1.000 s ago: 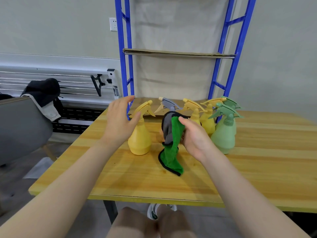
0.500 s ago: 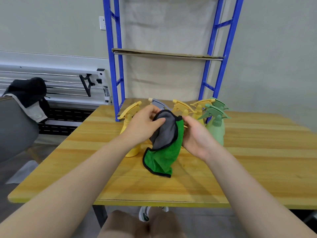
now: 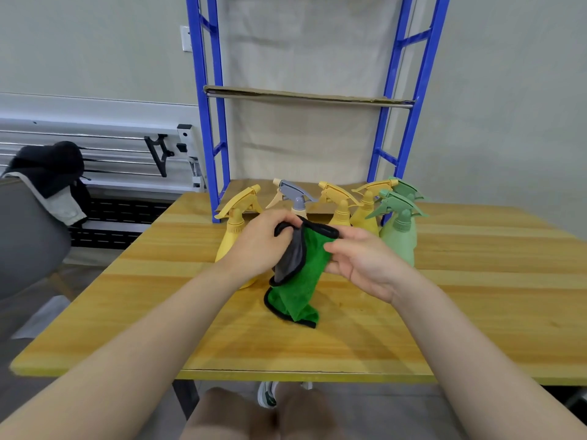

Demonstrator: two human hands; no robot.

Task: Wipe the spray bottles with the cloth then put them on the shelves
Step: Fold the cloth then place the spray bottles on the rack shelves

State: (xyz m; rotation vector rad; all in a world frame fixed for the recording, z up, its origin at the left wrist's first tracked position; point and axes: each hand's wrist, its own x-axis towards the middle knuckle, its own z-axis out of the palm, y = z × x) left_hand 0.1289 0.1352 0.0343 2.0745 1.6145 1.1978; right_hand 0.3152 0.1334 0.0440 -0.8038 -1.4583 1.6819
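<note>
A green and grey cloth with black edging hangs above the wooden table, held between both hands. My left hand pinches its top left corner. My right hand grips its right edge. Behind the hands stand several spray bottles: a yellow one partly hidden by my left hand, a grey-headed one, two more yellow ones, and two green ones at the right. The blue shelf rack rises behind them, with a cardboard-lined shelf above.
A grey chair with dark clothing draped on it stands left of the table. A white metal rail unit runs along the left wall. My knees show below the table's front edge.
My left hand left the yellow bottle and took hold of the cloth's top corner. The cloth now hangs spread between both hands, its grey side folded narrower than before.
</note>
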